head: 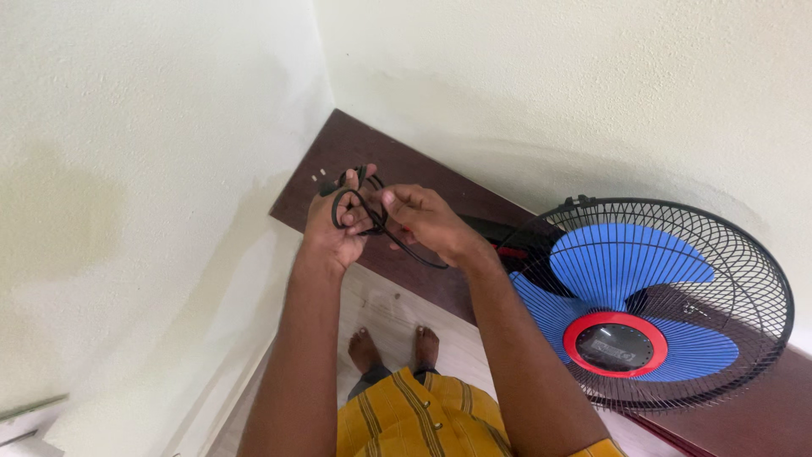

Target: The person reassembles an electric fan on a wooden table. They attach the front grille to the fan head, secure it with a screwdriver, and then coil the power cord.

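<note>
Two hands up near the wall corner: left hand (334, 227) clamped on coiled black cord (359, 210), right hand (427, 222) pinching same cord. Beside them, blue-bladed fan (651, 305), round red-ringed dark label at centre.

Single view only, worn on the head, aimed steeply downward and slightly forward into a room corner. Close on both forearms, rising from the bottom edge to mid-frame, left hand (338, 222) and right hand (427, 218) meeting just left of centre around a looped black cord (359, 210). Straight below, bare feet (396, 347) on pale floor, seen from directly above. Beyond the hands, a dark brown shelf (355, 152) running diagonally from upper centre to lower right. At right, near and large, a fan (647, 305) with blue blades, facing up toward the lens. Pale walls filling left and top.
</note>
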